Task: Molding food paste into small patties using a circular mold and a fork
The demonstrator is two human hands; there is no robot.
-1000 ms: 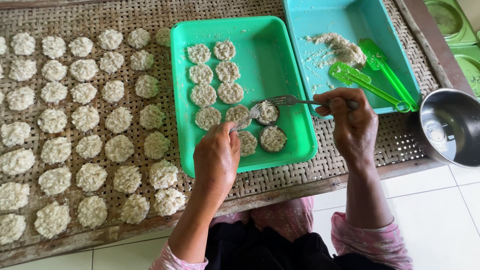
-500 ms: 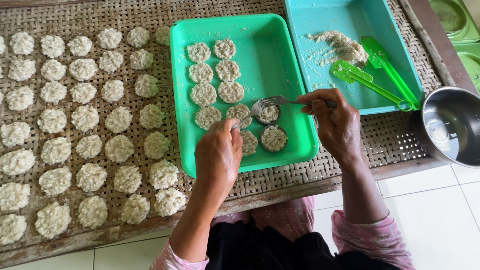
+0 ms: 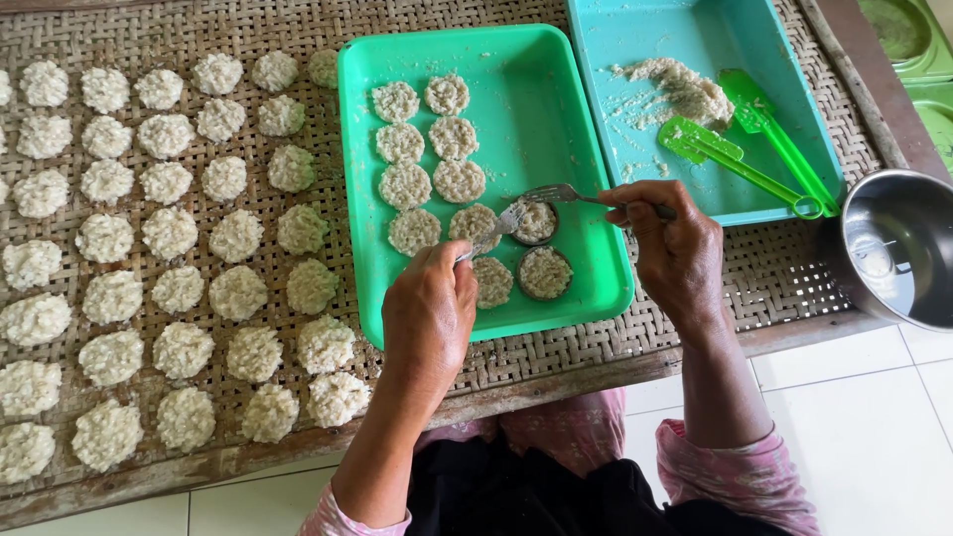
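My right hand (image 3: 675, 248) pinches the fork (image 3: 541, 199), tines moved left onto the filled ring mold (image 3: 536, 222) in the green tray (image 3: 596, 288). Left hand (image 3: 429, 313) curled at the patties (image 3: 476, 223), grip unclear. Pressing continues.

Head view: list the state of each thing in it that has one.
Green plastic tray: partly filled with rice patties.
Round metal ring moulds: filled.
Turquoise plastic tray: nearly empty.
Steel bowl: empty.
Metal fork: held by right hand.
Left hand: closed around something.
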